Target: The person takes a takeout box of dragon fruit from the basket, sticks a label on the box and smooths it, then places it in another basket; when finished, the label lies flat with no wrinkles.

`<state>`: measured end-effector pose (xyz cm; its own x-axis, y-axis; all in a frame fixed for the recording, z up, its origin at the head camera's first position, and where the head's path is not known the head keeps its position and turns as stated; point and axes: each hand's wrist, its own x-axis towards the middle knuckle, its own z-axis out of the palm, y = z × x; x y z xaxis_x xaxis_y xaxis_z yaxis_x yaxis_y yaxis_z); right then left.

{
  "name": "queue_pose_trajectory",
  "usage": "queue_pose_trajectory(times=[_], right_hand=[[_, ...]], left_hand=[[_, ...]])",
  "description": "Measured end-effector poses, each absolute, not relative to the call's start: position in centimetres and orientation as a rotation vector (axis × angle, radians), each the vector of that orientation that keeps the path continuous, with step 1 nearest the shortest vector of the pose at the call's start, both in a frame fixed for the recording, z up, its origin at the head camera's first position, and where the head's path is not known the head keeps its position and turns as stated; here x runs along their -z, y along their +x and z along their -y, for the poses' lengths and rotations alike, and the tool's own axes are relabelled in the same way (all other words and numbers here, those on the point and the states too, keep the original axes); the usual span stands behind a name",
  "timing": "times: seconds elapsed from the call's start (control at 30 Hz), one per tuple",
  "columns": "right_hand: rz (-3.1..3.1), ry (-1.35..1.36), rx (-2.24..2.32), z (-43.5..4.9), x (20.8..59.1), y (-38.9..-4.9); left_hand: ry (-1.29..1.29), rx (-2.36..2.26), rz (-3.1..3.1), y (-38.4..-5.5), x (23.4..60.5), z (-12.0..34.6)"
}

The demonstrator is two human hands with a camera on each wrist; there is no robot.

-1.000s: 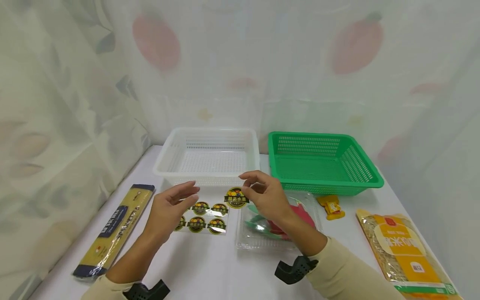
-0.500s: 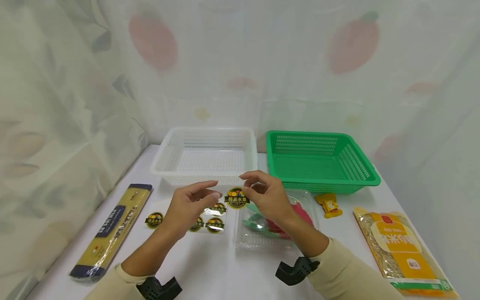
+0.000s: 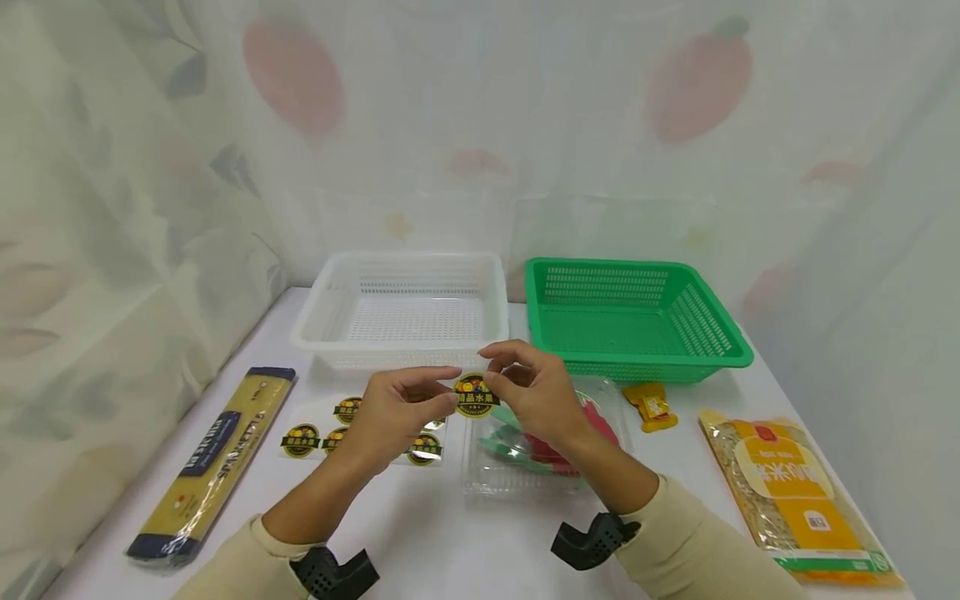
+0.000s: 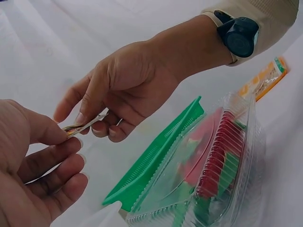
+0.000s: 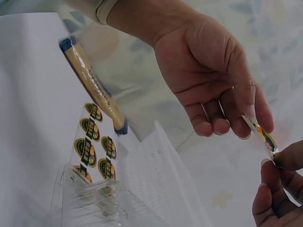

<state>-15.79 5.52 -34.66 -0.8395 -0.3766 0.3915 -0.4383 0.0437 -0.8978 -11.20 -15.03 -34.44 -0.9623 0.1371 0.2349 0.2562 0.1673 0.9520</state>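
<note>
A round black-and-gold fruit sticker (image 3: 476, 395) is held up between both hands over the table. My right hand (image 3: 536, 392) pinches its right edge between thumb and index finger. At its left edge, the thumb and index finger of my left hand (image 3: 397, 412) pinch it too. Edge-on, the sticker (image 5: 264, 138) looks slightly bent in the right wrist view. Below my left hand lies a sheet of the same stickers (image 3: 300, 442), partly covered by that hand. Under my right forearm sits a clear clamshell box (image 3: 491, 477) with a red and green item inside.
At the back stand a white basket (image 3: 405, 354) and a green basket (image 3: 637, 367). A long noodle packet (image 3: 213, 462) lies at the left. On the right are a small yellow packet (image 3: 651, 407) and a larger orange-labelled bag (image 3: 795, 492).
My left hand has moved right from over the sticker sheet to the sticker's left edge and now pinches it. My right hand has stayed almost still, holding the sticker. The view has shifted slightly.
</note>
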Motion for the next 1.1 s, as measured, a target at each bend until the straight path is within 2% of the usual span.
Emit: queue_pose_trajectory(times=[0.37, 0.7, 1.1], right_hand=[[2.227, 0.903, -1.952, -6.6, 35.2, -15.7], [2.179, 1.035, -2.002, -8.0, 35.7, -16.2], [2.218, 0.955, -1.958, -9.3, 36.5, -16.6]], left_hand=[[-0.358, 2.031, 2.206, -11.8, 35.1, 13.9], [-0.330, 2.107, 2.153, -12.4, 35.7, 12.8], [-0.362, 2.111, 2.147, -13.3, 36.7, 11.4]])
